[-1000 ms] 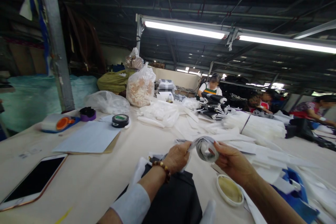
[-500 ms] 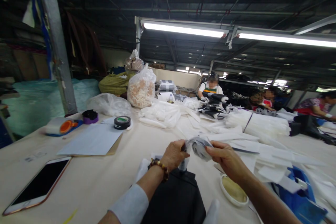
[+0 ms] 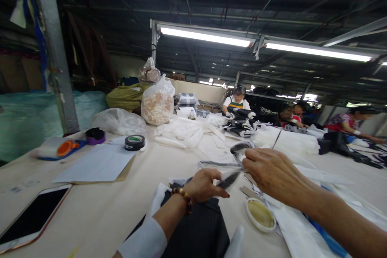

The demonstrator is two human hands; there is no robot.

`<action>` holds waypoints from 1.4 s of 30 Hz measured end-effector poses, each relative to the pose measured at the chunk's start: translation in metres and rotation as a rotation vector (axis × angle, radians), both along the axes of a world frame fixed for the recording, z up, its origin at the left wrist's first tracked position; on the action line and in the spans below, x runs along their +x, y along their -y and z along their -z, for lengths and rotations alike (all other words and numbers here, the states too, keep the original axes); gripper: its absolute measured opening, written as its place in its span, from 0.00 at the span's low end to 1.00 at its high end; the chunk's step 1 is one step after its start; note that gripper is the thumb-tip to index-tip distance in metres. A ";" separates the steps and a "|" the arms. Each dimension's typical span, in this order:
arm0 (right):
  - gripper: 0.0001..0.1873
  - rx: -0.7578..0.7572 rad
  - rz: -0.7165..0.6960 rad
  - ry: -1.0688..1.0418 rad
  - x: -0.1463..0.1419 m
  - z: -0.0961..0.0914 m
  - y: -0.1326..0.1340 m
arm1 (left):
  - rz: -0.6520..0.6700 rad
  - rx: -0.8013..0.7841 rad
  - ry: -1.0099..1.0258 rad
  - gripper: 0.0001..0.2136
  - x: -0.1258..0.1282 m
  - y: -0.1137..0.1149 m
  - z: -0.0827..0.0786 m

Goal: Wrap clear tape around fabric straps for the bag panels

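Observation:
My right hand [image 3: 263, 169] is closed on a coiled strip [image 3: 242, 145], clear or grey with dark edges. Its material is hard to make out. From there a length of the strip runs left and loops back by my left hand [image 3: 202, 183]. That hand has its thumb and fingers around the lower part of the strip, loosely, with the thumb stretched out. Below both hands lies a folded black fabric piece [image 3: 199, 229], with a rolled white piece [image 3: 236, 242] at its right edge. My left forearm covers part of the fabric.
Left on the table are a phone [image 3: 33, 213], white paper [image 3: 93, 165], black tape [image 3: 134, 142] and a tape dispenser [image 3: 60, 148]. A round tin [image 3: 260, 214] sits right of the fabric. White strips [image 3: 290, 225] lie beyond it. A co-worker [image 3: 237, 98] stands across the table.
The bunched strip has been drawn out into a longer loop. My right hand has risen and turned over; my left thumb and fingers have spread further apart. The view has shifted slightly right.

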State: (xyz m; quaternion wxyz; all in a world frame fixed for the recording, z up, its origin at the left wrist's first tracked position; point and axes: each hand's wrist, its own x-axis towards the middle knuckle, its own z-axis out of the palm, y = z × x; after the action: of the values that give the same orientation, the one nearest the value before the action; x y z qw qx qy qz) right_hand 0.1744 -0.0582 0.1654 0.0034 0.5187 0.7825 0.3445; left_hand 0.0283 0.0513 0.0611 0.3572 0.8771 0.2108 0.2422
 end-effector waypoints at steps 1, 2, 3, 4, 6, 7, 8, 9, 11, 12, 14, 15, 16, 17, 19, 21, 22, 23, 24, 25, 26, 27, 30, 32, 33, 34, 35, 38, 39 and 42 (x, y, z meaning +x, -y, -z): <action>0.10 0.038 -0.024 0.021 0.000 0.001 0.001 | -0.013 0.022 -0.006 0.06 0.001 0.002 -0.001; 0.10 0.079 -0.043 0.038 -0.001 0.002 0.002 | -0.039 0.048 -0.015 0.05 0.002 0.004 -0.002; 0.10 0.121 -0.060 0.055 -0.001 0.004 0.004 | -0.079 0.076 -0.026 0.04 0.003 0.006 -0.002; 0.10 0.162 -0.073 0.070 -0.002 0.005 0.005 | -0.127 0.106 -0.038 0.04 0.004 0.007 -0.003; 0.09 0.234 -0.084 0.098 -0.006 0.010 0.008 | -0.230 0.168 -0.064 0.04 0.005 0.009 -0.006; 0.08 0.265 -0.080 0.108 -0.008 0.012 0.010 | -0.278 0.198 -0.079 0.05 0.005 0.010 -0.007; 0.08 0.288 -0.069 0.116 -0.011 0.016 0.012 | -0.323 0.224 -0.093 0.06 0.005 0.011 -0.008; 0.08 0.302 -0.058 0.123 -0.014 0.019 0.015 | -0.361 0.248 -0.108 0.08 0.004 0.011 -0.009; 0.10 0.316 -0.032 0.129 -0.020 0.026 0.019 | -0.415 0.289 -0.133 0.10 0.003 0.012 -0.011; 0.11 0.321 -0.023 0.127 -0.023 0.029 0.021 | -0.425 0.309 -0.144 0.11 0.003 0.013 -0.012; 0.11 0.334 -0.012 0.116 -0.028 0.034 0.023 | -0.418 0.350 -0.165 0.12 0.002 0.012 -0.014; 0.11 0.340 -0.002 0.109 -0.029 0.035 0.024 | -0.410 0.370 -0.177 0.12 0.003 0.012 -0.016; 0.11 0.344 0.015 0.103 -0.030 0.035 0.024 | -0.405 0.390 -0.188 0.12 0.003 0.011 -0.017; 0.11 0.345 0.034 0.101 -0.030 0.035 0.023 | -0.405 0.408 -0.200 0.12 0.004 0.010 -0.020; 0.11 0.342 0.079 0.097 -0.029 0.035 0.022 | -0.414 0.433 -0.218 0.13 0.005 0.008 -0.024; 0.11 0.341 0.106 0.087 -0.028 0.035 0.021 | -0.420 0.445 -0.229 0.13 0.005 0.006 -0.028; 0.11 0.343 0.111 0.077 -0.027 0.035 0.020 | -0.417 0.446 -0.233 0.12 0.005 0.007 -0.029; 0.11 0.347 0.113 0.065 -0.026 0.036 0.020 | -0.407 0.444 -0.237 0.11 0.004 0.007 -0.029; 0.11 0.355 0.115 0.051 -0.026 0.038 0.021 | -0.391 0.440 -0.239 0.10 0.004 0.008 -0.028; 0.10 0.365 0.114 0.038 -0.025 0.039 0.021 | -0.369 0.434 -0.239 0.09 0.004 0.009 -0.027; 0.10 0.377 0.113 0.027 -0.024 0.040 0.022 | -0.344 0.425 -0.238 0.08 0.004 0.010 -0.025; 0.10 0.386 0.113 0.019 -0.024 0.041 0.023 | -0.322 0.413 -0.239 0.08 0.004 0.011 -0.022; 0.10 0.421 0.100 0.013 -0.025 0.039 0.025 | -0.284 0.361 -0.279 0.10 0.007 0.009 -0.008; 0.11 0.450 0.078 0.011 -0.027 0.033 0.026 | -0.250 0.314 -0.344 0.09 0.010 0.005 0.007; 0.12 0.461 0.065 0.011 -0.028 0.030 0.026 | -0.226 0.290 -0.382 0.08 0.012 0.002 0.015; 0.12 0.467 0.057 0.008 -0.030 0.026 0.027 | -0.203 0.264 -0.421 0.08 0.013 0.000 0.023; 0.12 0.465 0.052 0.006 -0.032 0.023 0.028 | -0.188 0.240 -0.459 0.08 0.014 -0.003 0.032; 0.11 0.438 0.055 -0.008 -0.035 0.020 0.030 | -0.202 0.201 -0.540 0.07 0.017 -0.008 0.053; 0.12 0.433 0.057 -0.017 -0.035 0.021 0.031 | -0.218 0.195 -0.560 0.07 0.018 -0.009 0.059; 0.13 0.426 0.066 -0.063 -0.033 0.025 0.030 | -0.265 0.176 -0.588 0.07 0.020 -0.011 0.070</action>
State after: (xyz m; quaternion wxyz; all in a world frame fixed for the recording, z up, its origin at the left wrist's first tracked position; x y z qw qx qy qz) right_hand 0.1411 -0.0887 0.1403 -0.1192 0.5436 0.6744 0.4853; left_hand 0.0478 0.0625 -0.0094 0.1694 0.9017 0.3956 0.0404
